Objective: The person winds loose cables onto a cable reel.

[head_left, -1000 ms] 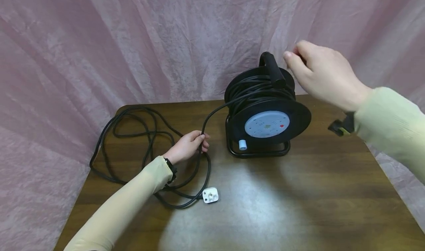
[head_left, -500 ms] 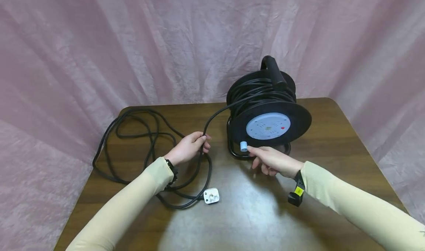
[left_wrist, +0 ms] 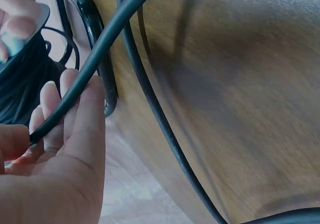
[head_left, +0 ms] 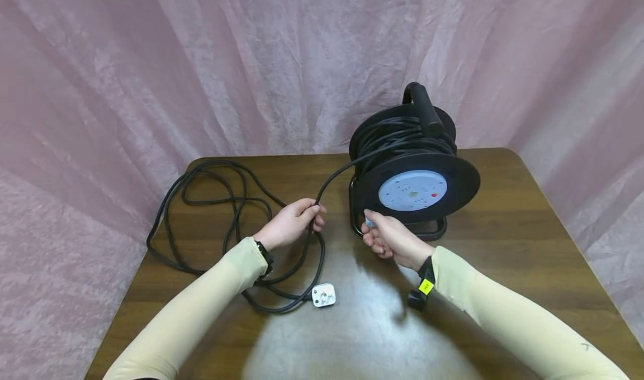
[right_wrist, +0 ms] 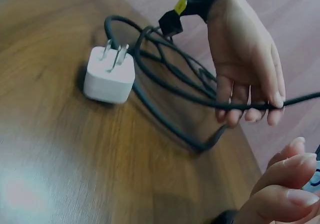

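A black cable reel [head_left: 460, 184] stands upright on its tube frame, with a pale blue socket panel [head_left: 412, 190] on its near face. Thumb and curled fingers of my right hand [head_left: 394, 240] hold the small pale blue winding knob [head_left: 370, 223] low on that face, mostly covering it. To its left, my left hand [head_left: 292, 223] holds the black cable [head_left: 332, 177] between thumb and fingers. From there the cable rises to the wound drum. In the left wrist view the cable [left_wrist: 95, 58] runs across the fingers of that hand [left_wrist: 75, 154].
Loose cable loops [head_left: 173, 251] lie on the left of the wooden table [head_left: 508, 246]. A white three-pin plug [head_left: 323, 295] lies in front of them, pins up. Behind the table hangs a pink curtain [head_left: 282, 61]. The reel's carrying handle [head_left: 427, 112] juts up at the top.
My right hand has come down from beside the reel's handle to the knob and now grips it. My left hand keeps its hold on the cable. The view has shifted slightly.
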`<control>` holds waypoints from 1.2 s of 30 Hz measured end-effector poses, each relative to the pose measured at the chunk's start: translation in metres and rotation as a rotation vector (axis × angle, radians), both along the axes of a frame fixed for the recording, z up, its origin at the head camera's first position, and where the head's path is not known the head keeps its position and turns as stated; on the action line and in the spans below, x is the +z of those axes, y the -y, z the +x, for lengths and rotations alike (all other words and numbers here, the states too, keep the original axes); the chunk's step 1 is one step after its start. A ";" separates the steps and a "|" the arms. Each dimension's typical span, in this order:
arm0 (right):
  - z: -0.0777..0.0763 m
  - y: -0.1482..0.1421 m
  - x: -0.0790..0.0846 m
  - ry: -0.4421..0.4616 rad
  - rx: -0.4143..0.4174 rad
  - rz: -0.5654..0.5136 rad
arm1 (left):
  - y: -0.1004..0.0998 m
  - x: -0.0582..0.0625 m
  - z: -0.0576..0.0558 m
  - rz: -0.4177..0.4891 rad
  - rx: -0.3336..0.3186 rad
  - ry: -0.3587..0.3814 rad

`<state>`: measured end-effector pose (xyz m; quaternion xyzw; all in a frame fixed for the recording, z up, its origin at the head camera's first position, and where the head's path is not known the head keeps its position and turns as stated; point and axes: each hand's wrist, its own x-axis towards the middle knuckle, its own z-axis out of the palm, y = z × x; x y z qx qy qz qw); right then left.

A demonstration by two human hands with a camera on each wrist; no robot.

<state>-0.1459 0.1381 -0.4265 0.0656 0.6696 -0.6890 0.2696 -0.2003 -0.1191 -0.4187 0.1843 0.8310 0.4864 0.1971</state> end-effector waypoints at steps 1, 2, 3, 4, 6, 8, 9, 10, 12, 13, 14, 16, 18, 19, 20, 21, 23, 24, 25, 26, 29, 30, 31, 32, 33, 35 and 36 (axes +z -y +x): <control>0.000 0.002 0.002 -0.004 0.004 -0.010 | -0.001 0.000 0.000 0.002 -0.013 -0.007; -0.001 0.004 0.005 -0.009 0.007 -0.021 | -0.001 0.000 0.000 0.000 -0.026 -0.018; -0.001 0.006 0.007 -0.019 0.012 -0.028 | -0.002 0.000 0.000 -0.003 -0.034 -0.028; -0.001 0.008 0.010 -0.027 0.019 -0.035 | -0.002 0.000 0.000 -0.006 -0.039 -0.037; -0.001 0.011 0.018 -0.052 0.033 -0.041 | -0.002 0.001 -0.001 -0.020 -0.039 -0.057; -0.002 0.013 0.027 -0.084 0.038 -0.049 | -0.001 0.001 -0.002 -0.039 -0.031 -0.076; -0.002 0.014 0.032 -0.100 0.041 -0.051 | -0.001 0.001 -0.003 -0.050 -0.026 -0.082; -0.002 0.014 0.037 -0.118 0.043 -0.059 | -0.001 0.001 -0.004 -0.058 -0.023 -0.088; -0.002 0.013 0.047 -0.152 0.042 -0.075 | -0.002 0.003 -0.005 -0.070 -0.029 -0.100; -0.002 0.012 0.052 -0.166 0.039 -0.082 | -0.003 0.005 -0.005 -0.073 -0.035 -0.103; -0.002 0.011 0.056 -0.180 0.039 -0.086 | -0.004 0.007 -0.005 -0.080 -0.041 -0.111; -0.001 0.009 0.064 -0.205 0.040 -0.090 | -0.007 0.012 -0.006 -0.084 -0.052 -0.129; -0.001 0.006 0.070 -0.219 0.039 -0.086 | -0.008 0.017 -0.008 -0.097 -0.058 -0.147; -0.001 0.005 0.071 -0.225 0.040 -0.086 | -0.008 0.019 -0.009 -0.105 -0.058 -0.154; 0.000 0.004 0.073 -0.228 0.038 -0.089 | -0.007 0.020 -0.010 -0.114 -0.057 -0.159; 0.000 0.002 0.074 -0.230 0.034 -0.093 | -0.006 0.022 -0.011 -0.121 -0.058 -0.162; 0.000 0.001 0.075 -0.232 0.030 -0.098 | -0.002 0.024 -0.012 -0.133 -0.057 -0.158; 0.000 -0.001 0.076 -0.234 0.029 -0.099 | -0.001 0.024 -0.012 -0.135 -0.055 -0.154; 0.001 -0.002 0.076 -0.235 0.027 -0.099 | 0.000 0.025 -0.012 -0.132 -0.052 -0.150; 0.001 -0.003 0.077 -0.236 0.026 -0.094 | 0.001 0.025 -0.012 -0.128 -0.051 -0.148; 0.001 -0.005 0.079 -0.246 0.034 -0.084 | -0.002 0.026 -0.009 -0.125 -0.044 -0.161; 0.001 -0.006 0.080 -0.251 0.037 -0.081 | -0.003 0.026 -0.008 -0.125 -0.045 -0.167; 0.002 -0.007 0.081 -0.256 0.037 -0.084 | -0.005 0.026 -0.007 -0.128 -0.048 -0.178; 0.002 -0.008 0.083 -0.262 0.036 -0.085 | -0.006 0.027 -0.005 -0.134 -0.052 -0.190; 0.002 -0.009 0.084 -0.267 0.033 -0.092 | -0.008 0.028 -0.004 -0.145 -0.054 -0.205; 0.002 -0.012 0.088 -0.278 0.026 -0.100 | -0.011 0.029 -0.001 -0.164 -0.060 -0.237; 0.002 -0.014 0.089 -0.282 0.022 -0.106 | -0.012 0.031 0.000 -0.172 -0.061 -0.253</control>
